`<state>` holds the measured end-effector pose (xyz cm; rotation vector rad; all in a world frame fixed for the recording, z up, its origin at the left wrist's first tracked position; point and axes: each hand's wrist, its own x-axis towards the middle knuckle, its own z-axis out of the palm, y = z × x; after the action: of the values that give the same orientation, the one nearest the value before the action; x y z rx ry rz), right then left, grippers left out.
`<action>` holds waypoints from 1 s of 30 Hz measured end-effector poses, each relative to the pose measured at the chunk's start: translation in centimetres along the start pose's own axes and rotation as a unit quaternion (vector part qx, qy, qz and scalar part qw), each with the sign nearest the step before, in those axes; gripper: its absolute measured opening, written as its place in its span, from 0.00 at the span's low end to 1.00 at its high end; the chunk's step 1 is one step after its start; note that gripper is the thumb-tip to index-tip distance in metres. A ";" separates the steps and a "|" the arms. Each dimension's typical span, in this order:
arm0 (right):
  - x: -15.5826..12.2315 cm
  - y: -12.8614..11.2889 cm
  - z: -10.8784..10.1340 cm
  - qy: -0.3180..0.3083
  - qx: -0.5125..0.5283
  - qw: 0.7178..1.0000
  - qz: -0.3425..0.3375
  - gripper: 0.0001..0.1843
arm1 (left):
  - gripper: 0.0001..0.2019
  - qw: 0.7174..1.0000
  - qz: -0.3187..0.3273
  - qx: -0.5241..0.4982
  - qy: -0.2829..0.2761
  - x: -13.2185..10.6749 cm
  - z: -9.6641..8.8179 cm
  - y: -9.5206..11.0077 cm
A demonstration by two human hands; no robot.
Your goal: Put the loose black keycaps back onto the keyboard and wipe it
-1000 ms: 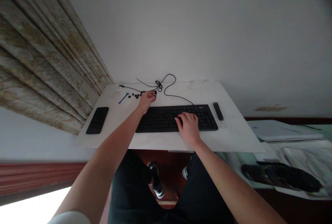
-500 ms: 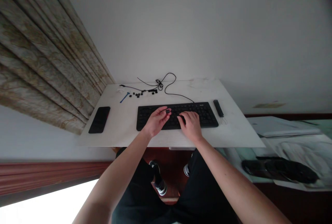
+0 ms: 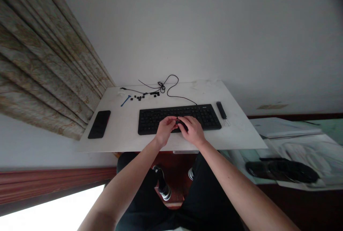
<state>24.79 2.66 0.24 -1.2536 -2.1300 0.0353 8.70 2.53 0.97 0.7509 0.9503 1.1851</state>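
Both hands meet over the front middle of a black keyboard (image 3: 151,116) on the white table. A small black keycap (image 3: 177,121) is pinched at the fingertips of my left hand (image 3: 165,129). The fingers and thumb of my right hand (image 3: 193,130) close in on the same keycap from the right, partly covering it. Behind the keyboard lie several loose black keycaps (image 3: 139,98). A blue stick-like tool (image 3: 125,100) rests to their left.
A black phone (image 3: 99,124) lies at the table's left. To the keyboard's right is a black-handled tool with thin wire loops (image 3: 221,110). The keyboard's cable (image 3: 171,96) coils along the back by the wall. A patterned curtain (image 3: 53,52) hangs at left.
My right hand has moved left from the keyboard's keys to the keycap in my left hand. The left hand has shifted slightly right and lower. The whole view has shifted a little.
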 end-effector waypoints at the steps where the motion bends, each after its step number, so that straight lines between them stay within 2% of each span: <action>1: 0.0 0.0 0.0 -0.003 0.002 1.000 -0.001 0.18 | 0.08 1.000 0.004 0.009 0.004 0.0 0.2 -0.1; 4: 0.0 0.2 0.2 -0.014 0.011 1.000 -0.004 0.18 | 0.07 0.999 0.004 0.019 0.028 0.2 0.7 -0.3; 9: 0.1 0.5 0.3 -0.031 0.028 0.999 -0.007 0.14 | 0.12 0.997 -0.024 0.015 0.071 0.4 0.7 -0.5; 13: 0.1 0.7 0.4 -0.035 0.052 0.998 -0.015 0.13 | 0.13 0.998 -0.012 0.041 0.041 0.2 0.3 -0.6; 18: -0.1 0.7 0.7 -0.031 0.037 0.998 -0.034 0.18 | 0.14 0.996 0.018 0.091 -0.010 -0.3 0.5 -0.1; 22: -0.3 0.8 0.8 -0.014 0.026 0.999 -0.032 0.16 | 0.17 0.997 0.012 0.079 -0.010 -0.8 0.9 0.1; 24: -0.3 0.9 0.8 0.020 0.039 0.999 -0.018 0.13 | 0.16 0.994 0.028 0.109 0.007 -1.0 0.1 0.6; 26: -0.4 1.0 0.9 0.064 0.051 0.997 0.014 0.12 | 0.13 0.974 0.092 0.202 0.053 -1.2 -1.9 1.5; 27: -0.4 1.1 1.0 0.082 0.053 0.995 0.036 0.12 | 0.11 0.947 0.146 0.271 0.088 -1.3 -3.3 2.1; 29: -0.4 1.1 1.0 0.104 0.053 0.990 0.083 0.13 | 0.09 0.864 0.265 0.402 0.147 -1.6 -6.7 3.5; 30: -0.4 1.1 1.0 0.109 0.050 0.987 0.104 0.14 | 0.09 0.820 0.304 0.454 0.168 -1.7 -8.5 4.1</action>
<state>25.22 3.28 -1.15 -1.3504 -1.7849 0.0906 -0.83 1.83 1.33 1.7483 1.6934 1.4153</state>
